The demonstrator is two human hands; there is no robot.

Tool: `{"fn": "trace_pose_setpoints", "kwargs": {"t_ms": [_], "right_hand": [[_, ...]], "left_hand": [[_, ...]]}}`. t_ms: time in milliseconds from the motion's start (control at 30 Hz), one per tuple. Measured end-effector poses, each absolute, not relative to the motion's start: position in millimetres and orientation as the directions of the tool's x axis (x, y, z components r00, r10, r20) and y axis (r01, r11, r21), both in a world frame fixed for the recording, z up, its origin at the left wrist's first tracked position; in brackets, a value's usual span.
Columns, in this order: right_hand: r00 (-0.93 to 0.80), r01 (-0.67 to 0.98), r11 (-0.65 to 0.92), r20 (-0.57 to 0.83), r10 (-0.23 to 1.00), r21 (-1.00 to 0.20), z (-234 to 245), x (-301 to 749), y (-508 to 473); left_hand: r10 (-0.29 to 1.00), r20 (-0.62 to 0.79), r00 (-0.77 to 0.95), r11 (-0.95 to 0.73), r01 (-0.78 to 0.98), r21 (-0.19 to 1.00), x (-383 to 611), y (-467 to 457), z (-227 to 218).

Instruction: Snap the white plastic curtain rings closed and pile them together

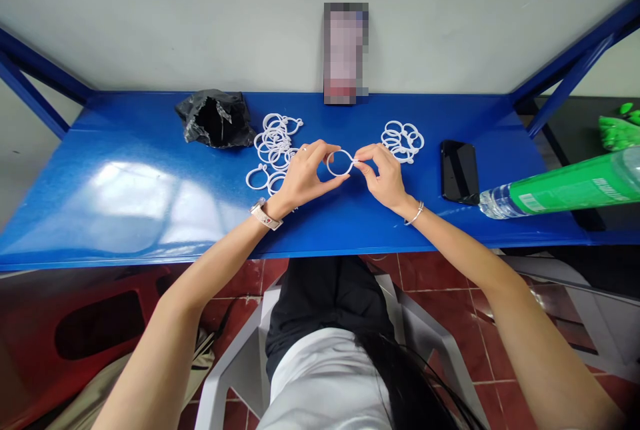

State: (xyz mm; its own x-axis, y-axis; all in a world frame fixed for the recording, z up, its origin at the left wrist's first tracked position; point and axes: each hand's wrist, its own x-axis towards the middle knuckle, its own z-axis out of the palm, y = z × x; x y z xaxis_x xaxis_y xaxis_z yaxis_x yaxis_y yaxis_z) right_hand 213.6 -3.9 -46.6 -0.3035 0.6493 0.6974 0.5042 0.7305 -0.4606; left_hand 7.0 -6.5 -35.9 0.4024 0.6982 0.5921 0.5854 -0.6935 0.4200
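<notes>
Over the middle of the blue bench (150, 177), both hands pinched one white plastic ring (340, 163) between them: the left hand (301, 175) held its left rim, the right hand (383, 173) gripped the clasp end. Judging by the piles, work looked partly done: a smaller heap of rings (403, 141) lay to the right, roughly eight, a larger heap (274, 149) to the left, perhaps a dozen, tangled beyond exact count. One black bag (216, 119), one phone (459, 171) and one green-labelled bottle (565, 187) lay nearby.
</notes>
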Motion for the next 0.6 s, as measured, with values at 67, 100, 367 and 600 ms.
{"fn": "trace_pose_setpoints", "kwargs": {"t_ms": [67, 100, 367, 600], "right_hand": [[-0.302, 0.505, 0.716, 0.679, 0.669, -0.481, -46.6, 213.7, -3.8], [-0.300, 0.506, 0.710, 0.672, 0.677, -0.490, -46.4, 213.7, -3.8], [-0.294, 0.478, 0.707, 0.664, 0.688, -0.521, -40.8, 212.2, -6.4], [-0.300, 0.454, 0.720, 0.671, 0.678, -0.524, -38.9, 211.1, -9.4]], "left_hand": [[0.696, 0.595, 0.403, -0.695, 0.586, 0.417, 7.1, -6.4, -36.1], [0.696, 0.595, 0.402, -0.695, 0.587, 0.416, 7.0, -6.3, -36.2], [0.718, 0.573, 0.396, -0.675, 0.598, 0.432, 6.3, -5.2, -34.2], [0.722, 0.559, 0.408, -0.678, 0.580, 0.452, 6.6, -6.4, -32.3]]}}
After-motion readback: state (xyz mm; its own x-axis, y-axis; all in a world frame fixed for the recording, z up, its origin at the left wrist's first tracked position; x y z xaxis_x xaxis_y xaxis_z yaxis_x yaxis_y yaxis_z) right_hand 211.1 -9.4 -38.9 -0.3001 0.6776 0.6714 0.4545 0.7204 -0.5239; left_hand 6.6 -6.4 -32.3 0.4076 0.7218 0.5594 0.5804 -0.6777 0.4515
